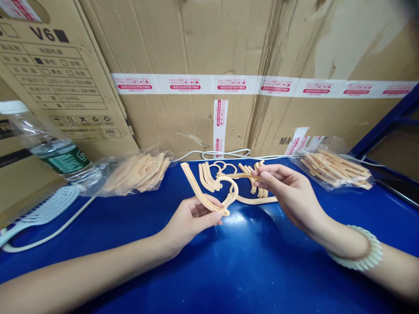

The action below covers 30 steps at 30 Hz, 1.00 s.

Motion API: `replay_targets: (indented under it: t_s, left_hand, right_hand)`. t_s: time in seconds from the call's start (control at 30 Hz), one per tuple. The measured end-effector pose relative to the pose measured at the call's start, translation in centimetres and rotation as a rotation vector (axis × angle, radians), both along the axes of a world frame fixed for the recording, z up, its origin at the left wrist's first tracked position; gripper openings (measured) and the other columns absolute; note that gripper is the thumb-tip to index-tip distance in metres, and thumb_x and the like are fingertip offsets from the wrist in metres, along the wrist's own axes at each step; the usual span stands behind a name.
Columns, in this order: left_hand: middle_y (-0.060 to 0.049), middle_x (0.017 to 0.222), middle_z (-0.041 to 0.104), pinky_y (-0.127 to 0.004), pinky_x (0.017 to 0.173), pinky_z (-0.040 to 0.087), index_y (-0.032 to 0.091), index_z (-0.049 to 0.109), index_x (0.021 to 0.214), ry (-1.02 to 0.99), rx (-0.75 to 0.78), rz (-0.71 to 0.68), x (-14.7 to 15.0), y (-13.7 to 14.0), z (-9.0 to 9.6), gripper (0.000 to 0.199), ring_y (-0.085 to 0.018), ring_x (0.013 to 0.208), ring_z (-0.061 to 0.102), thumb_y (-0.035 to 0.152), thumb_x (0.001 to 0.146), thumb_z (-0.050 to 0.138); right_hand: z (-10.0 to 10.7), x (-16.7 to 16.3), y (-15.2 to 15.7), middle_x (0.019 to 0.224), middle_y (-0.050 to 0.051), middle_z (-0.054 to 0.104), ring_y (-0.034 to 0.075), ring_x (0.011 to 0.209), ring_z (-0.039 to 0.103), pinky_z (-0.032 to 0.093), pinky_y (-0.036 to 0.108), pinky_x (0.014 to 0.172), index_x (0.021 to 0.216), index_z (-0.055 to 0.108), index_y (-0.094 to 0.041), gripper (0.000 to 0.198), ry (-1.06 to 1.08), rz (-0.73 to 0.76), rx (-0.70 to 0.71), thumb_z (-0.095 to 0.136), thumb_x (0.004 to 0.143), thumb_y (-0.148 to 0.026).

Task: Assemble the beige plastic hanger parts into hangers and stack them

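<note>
Pinched in my left hand (191, 218) is a beige plastic hanger arm (195, 186), slanting up to the left. A curved hanger hook (235, 189) meets its lower end at my fingertips. My right hand (290, 189) grips a second hanger arm (242, 175) by one end, held nearly level. Its far tip is close to the top of the hook; whether they touch I cannot tell. Behind my hands lie several curved arms (206, 176), round hooks (227, 169) and more arms (253, 183). One long piece (258, 201) lies below them, partly behind my right hand.
Clear bags of beige pieces lie at left (137, 172) and right (337, 170) on the blue table (229, 270). A water bottle (59, 148), a pale hairbrush (49, 207) and a white cable (65, 229) are at left. Cardboard boxes (183, 48) stand behind.
</note>
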<state>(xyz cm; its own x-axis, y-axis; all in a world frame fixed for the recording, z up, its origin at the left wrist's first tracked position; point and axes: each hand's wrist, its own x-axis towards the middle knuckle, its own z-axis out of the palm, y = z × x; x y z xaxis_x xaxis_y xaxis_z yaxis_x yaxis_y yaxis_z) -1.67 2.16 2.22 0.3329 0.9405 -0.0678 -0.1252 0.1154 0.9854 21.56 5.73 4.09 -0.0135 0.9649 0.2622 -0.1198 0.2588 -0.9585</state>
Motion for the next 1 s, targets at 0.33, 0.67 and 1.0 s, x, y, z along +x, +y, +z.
replay_targets:
  t_s: [0.33, 0.67, 1.0]
  left_hand:
    - [0.001, 0.075, 0.068, -0.021, 0.065, 0.048, 0.016, 0.066, 0.08, 0.021, 0.05, -0.026, -0.2, 0.1, 0.0, 0.014, -0.01, 0.068, 0.062, 0.021, 0.072, 0.077]
    - [0.001, 0.075, 0.067, -0.022, 0.066, 0.046, 0.015, 0.067, 0.079, 0.058, 0.072, -0.08, -0.1, -0.1, 0.1, 0.012, -0.01, 0.068, 0.061, 0.019, 0.071, 0.075]
    - [0.002, 0.074, 0.063, -0.027, 0.066, 0.047, 0.018, 0.065, 0.074, 0.155, 0.162, -0.139, 0.2, -0.3, 0.2, 0.01, -0.013, 0.066, 0.058, 0.018, 0.068, 0.072]
  right_hand:
    - [-0.5, -0.4, -0.4, 0.089, -0.001, 0.066, 0.014, 0.079, 0.068, 0.056, 0.031, 0.087, 0.106, 0.064, -0.024, 0.055, 0.272, 0.159, -0.409, 0.087, 0.057, -0.012]
    - [-1.3, -2.0, -2.0, 0.082, -0.001, 0.072, 0.01, 0.078, 0.067, 0.053, 0.022, 0.076, 0.091, 0.066, -0.019, 0.033, 0.17, 0.412, -0.361, 0.087, 0.065, -0.02]
    - [-1.5, -2.2, -2.6, 0.088, 0.002, 0.073, 0.014, 0.079, 0.068, 0.056, 0.029, 0.078, 0.102, 0.067, -0.02, 0.028, -0.034, 0.514, -0.222, 0.077, 0.078, -0.028]
